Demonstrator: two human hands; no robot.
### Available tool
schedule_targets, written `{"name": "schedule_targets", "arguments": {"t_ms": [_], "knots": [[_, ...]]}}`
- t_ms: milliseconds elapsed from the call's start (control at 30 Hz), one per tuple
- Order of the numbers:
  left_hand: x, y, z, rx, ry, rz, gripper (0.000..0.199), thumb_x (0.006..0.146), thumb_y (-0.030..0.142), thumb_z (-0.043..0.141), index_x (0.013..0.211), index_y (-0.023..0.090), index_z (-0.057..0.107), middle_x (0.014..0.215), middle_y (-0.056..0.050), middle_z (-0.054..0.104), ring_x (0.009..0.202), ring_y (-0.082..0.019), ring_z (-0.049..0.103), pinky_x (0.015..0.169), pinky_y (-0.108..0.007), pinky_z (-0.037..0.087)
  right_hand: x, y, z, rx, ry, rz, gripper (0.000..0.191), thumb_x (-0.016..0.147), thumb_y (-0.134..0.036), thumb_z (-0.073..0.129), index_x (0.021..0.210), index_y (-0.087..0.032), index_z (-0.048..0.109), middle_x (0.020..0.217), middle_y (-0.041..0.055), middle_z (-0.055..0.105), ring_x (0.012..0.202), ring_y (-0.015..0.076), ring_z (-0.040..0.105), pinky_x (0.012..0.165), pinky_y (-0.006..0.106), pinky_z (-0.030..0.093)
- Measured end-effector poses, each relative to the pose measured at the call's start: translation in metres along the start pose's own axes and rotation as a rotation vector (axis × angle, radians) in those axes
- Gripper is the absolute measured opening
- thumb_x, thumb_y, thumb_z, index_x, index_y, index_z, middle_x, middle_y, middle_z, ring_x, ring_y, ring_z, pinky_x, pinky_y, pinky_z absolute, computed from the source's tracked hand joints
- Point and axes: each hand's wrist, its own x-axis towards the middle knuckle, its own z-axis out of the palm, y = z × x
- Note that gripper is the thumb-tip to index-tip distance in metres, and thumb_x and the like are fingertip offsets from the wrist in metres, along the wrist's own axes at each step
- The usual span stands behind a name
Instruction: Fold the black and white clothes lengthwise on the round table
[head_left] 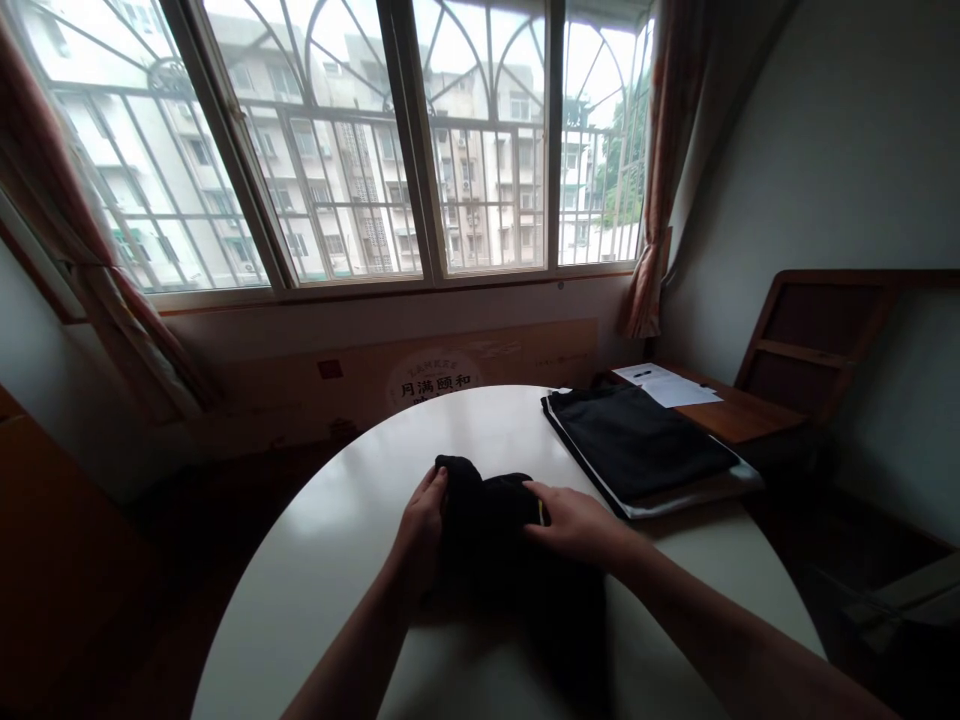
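Note:
A black cloth [487, 510] is bunched up over the white round table [315, 560], its lower part hanging or lying toward me in shadow. On its left edge my left hand [426, 515] is closed, thumb and fingers gripping the fabric. My right hand [574, 520] pinches the cloth's right side, where a small yellow and white mark shows beside the fingers. To the right, a stack of folded dark clothes [637, 440] lies on the table, with a white layer showing beneath the black top one.
Behind the table's right side, a wooden chair [757, 405] holds white papers [660, 383] with a pen on them. A printed banner [360, 375] runs along the wall under the barred window. Curtains [651, 270] hang at both sides.

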Motion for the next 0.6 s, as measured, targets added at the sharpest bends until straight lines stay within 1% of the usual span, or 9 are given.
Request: {"name": "schedule_targets", "arguments": {"t_ms": [100, 200, 267, 333, 367, 433, 500, 567, 600], "knots": [[-0.001, 0.001, 0.000, 0.007, -0.056, -0.037, 0.037, 0.082, 0.046, 0.066, 0.105, 0.017, 0.065, 0.083, -0.003, 0.072, 0.071, -0.018, 0.067, 0.062, -0.026, 0.053, 0.001, 0.002, 0.001, 0.019, -0.058, -0.014, 0.042, 0.079, -0.034, 0.065, 0.120, -0.024, 0.071, 0.109, 0.0069, 0.076, 0.096, 0.0259, 0.069, 0.076, 0.029, 0.046], [0.002, 0.003, -0.004, 0.031, -0.108, -0.070, 0.037, 0.084, 0.051, 0.063, 0.101, 0.017, 0.066, 0.088, -0.005, 0.072, 0.072, -0.020, 0.068, 0.065, -0.029, 0.055, 0.003, 0.004, -0.004, 0.022, -0.084, 0.000, 0.026, 0.080, -0.029, 0.061, 0.101, -0.020, 0.074, 0.096, 0.0067, 0.077, 0.085, 0.0229, 0.069, 0.067, 0.027, 0.041], [0.004, 0.006, -0.007, 0.067, -0.158, -0.077, 0.041, 0.080, 0.052, 0.068, 0.101, 0.017, 0.066, 0.092, -0.007, 0.073, 0.076, -0.022, 0.070, 0.069, -0.031, 0.056, 0.005, 0.006, -0.010, 0.037, -0.073, -0.010, 0.020, 0.081, -0.028, 0.060, 0.093, -0.019, 0.073, 0.090, 0.0060, 0.076, 0.079, 0.0203, 0.067, 0.065, 0.026, 0.039], [0.006, 0.012, -0.010, 0.112, -0.201, -0.078, 0.046, 0.072, 0.046, 0.079, 0.106, 0.017, 0.066, 0.092, -0.006, 0.073, 0.077, -0.022, 0.070, 0.068, -0.030, 0.056, 0.008, 0.010, -0.016, 0.086, -0.019, -0.019, 0.018, 0.084, -0.028, 0.057, 0.089, -0.019, 0.072, 0.084, 0.0044, 0.074, 0.074, 0.0175, 0.064, 0.063, 0.024, 0.039], [0.007, 0.016, -0.011, 0.120, -0.205, -0.083, 0.049, 0.069, 0.040, 0.082, 0.109, 0.017, 0.066, 0.089, -0.006, 0.073, 0.075, -0.022, 0.070, 0.067, -0.029, 0.056, 0.009, 0.013, -0.021, 0.120, 0.033, -0.019, 0.019, 0.085, -0.028, 0.055, 0.086, -0.019, 0.071, 0.080, 0.0035, 0.072, 0.071, 0.0163, 0.062, 0.062, 0.024, 0.038], [0.009, 0.025, -0.016, 0.083, -0.138, -0.074, 0.049, 0.068, 0.033, 0.082, 0.111, 0.016, 0.066, 0.082, -0.004, 0.073, 0.069, -0.021, 0.070, 0.064, -0.029, 0.056, 0.012, 0.020, -0.034, 0.223, 0.206, -0.018, 0.020, 0.086, -0.029, 0.053, 0.084, -0.019, 0.070, 0.072, 0.0020, 0.068, 0.066, 0.0148, 0.059, 0.059, 0.023, 0.038], [0.012, 0.038, -0.025, 0.015, 0.005, -0.004, 0.041, 0.071, 0.030, 0.077, 0.109, 0.016, 0.067, 0.078, -0.003, 0.073, 0.066, -0.020, 0.069, 0.062, -0.028, 0.056, 0.012, 0.030, -0.052, 0.407, 0.461, -0.019, 0.021, 0.086, -0.031, 0.053, 0.089, -0.019, 0.070, 0.066, 0.0000, 0.063, 0.058, 0.0135, 0.054, 0.054, 0.023, 0.038], [0.017, 0.052, -0.039, -0.042, 0.196, 0.150, 0.029, 0.075, 0.028, 0.073, 0.102, 0.016, 0.070, 0.077, -0.002, 0.073, 0.068, -0.019, 0.070, 0.062, -0.025, 0.057, 0.009, 0.041, -0.073, 0.660, 0.719, -0.048, 0.026, 0.086, -0.036, 0.054, 0.100, -0.020, 0.069, 0.065, -0.0019, 0.060, 0.053, 0.0127, 0.051, 0.051, 0.023, 0.040], [0.019, 0.059, -0.046, -0.057, 0.290, 0.240, 0.024, 0.077, 0.027, 0.071, 0.099, 0.016, 0.070, 0.079, -0.001, 0.073, 0.072, -0.019, 0.071, 0.063, -0.024, 0.057, 0.006, 0.047, -0.084, 0.767, 0.808, -0.072, 0.029, 0.086, -0.039, 0.055, 0.104, -0.021, 0.068, 0.067, -0.0021, 0.060, 0.053, 0.0131, 0.052, 0.051, 0.024, 0.042]]}}
